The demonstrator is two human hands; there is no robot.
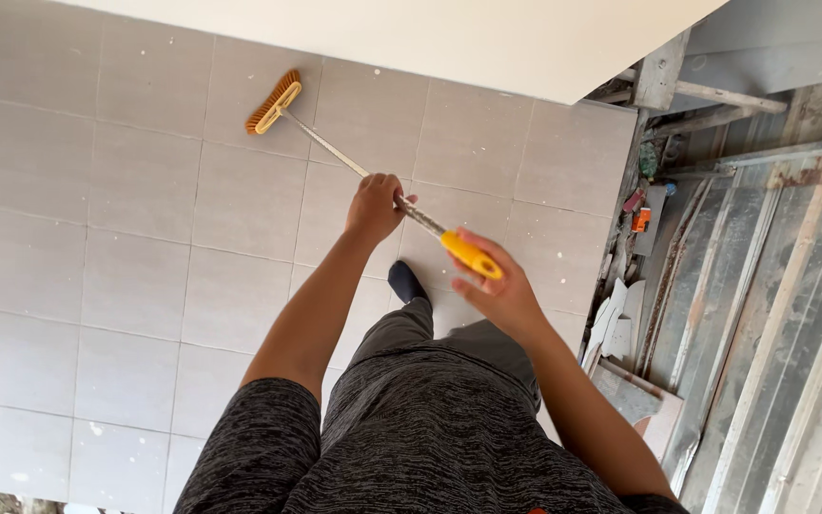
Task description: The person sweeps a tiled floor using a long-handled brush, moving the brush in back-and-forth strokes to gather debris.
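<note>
left hand [374,207]: wrapped round mid handle
right hand [497,286]: closed on yellow grip end
broom [274,102]: head on tile floor [145,238], far out by wall [487,38]
tip: keep bristles flat, short pulls twd foot [404,282]

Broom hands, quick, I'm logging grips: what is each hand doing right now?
Left hand: closed around the broom handle, mid-shaft.
Right hand: closed on the handle's yellow grip at the top end.
</note>
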